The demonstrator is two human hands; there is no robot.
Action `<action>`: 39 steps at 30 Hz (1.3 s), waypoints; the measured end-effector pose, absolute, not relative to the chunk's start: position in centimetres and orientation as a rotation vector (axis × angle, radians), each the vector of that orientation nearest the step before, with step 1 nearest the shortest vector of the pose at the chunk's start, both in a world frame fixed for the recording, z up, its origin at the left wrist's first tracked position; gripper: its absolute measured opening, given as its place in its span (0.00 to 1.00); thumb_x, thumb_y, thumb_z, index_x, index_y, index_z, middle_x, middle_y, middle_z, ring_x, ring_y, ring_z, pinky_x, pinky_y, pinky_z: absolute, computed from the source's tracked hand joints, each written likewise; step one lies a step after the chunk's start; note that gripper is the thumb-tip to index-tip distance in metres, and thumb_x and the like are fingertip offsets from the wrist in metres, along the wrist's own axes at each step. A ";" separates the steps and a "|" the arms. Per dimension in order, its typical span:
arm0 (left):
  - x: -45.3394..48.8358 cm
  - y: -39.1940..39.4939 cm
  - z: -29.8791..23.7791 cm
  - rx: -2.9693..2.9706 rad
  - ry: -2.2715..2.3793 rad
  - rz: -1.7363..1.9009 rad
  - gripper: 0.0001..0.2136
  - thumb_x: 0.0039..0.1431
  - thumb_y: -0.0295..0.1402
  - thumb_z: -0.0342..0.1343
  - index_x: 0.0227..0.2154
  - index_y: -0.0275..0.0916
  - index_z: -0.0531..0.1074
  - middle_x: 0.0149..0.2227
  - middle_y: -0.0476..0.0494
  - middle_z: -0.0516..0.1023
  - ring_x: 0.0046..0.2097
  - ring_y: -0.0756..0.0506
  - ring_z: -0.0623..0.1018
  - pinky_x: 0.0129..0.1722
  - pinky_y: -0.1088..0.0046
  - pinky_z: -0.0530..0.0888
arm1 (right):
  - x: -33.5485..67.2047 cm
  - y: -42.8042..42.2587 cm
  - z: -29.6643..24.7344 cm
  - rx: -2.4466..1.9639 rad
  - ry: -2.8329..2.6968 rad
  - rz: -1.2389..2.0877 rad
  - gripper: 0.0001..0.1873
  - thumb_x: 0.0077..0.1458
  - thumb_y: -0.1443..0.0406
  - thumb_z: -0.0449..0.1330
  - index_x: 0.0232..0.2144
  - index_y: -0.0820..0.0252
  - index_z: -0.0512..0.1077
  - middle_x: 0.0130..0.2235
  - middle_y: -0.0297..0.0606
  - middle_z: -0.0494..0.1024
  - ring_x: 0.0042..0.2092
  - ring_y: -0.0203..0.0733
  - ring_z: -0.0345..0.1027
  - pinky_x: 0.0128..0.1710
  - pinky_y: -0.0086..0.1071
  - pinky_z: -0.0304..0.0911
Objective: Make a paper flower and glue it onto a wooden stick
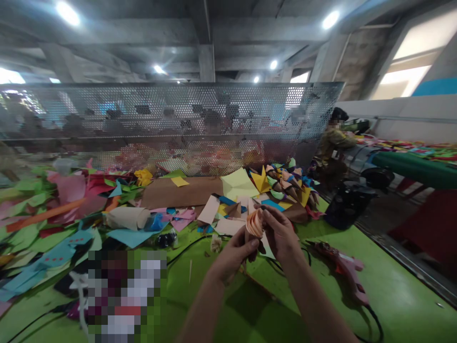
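Between my two hands, above the green table (pixel 271 309), is a small peach-coloured piece with curved, layered folds, like a paper flower (pixel 254 223). My left hand (pixel 236 251) grips it from below with the thumb across its base. Against its right side, the fingers of my right hand (pixel 276 231) are pressed together on the edge. A brown part shows under the folds, partly covered by my fingers. Just beyond lie cut peach and brown paper pieces (pixel 209 209). To the right of my right hand rests a pink glue gun (pixel 344 271).
Coloured paper (pixel 67 190) heaps up on the left. Folded paper cones (pixel 285 181) pile at the back right, before a perforated metal screen (pixel 214 124). A black bin (pixel 348 205) stands beyond the right edge. Cables cross the table. Another person (pixel 333 140) sits at far right.
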State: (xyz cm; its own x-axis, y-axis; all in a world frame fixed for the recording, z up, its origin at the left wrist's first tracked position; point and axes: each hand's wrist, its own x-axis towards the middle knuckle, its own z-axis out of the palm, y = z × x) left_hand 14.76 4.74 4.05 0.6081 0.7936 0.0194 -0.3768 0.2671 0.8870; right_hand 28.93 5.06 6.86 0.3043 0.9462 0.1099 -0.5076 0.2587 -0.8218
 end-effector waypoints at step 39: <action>8.0 9.7 1.2 1.558 1.838 0.913 0.14 0.62 0.41 0.54 0.37 0.33 0.75 0.40 0.33 0.81 0.42 0.38 0.79 0.38 0.69 0.68 | 28.7 6.2 5.5 -0.851 -0.771 1.104 0.18 0.31 0.57 0.78 0.26 0.58 0.82 0.25 0.34 0.76 0.24 0.28 0.55 0.21 0.24 0.52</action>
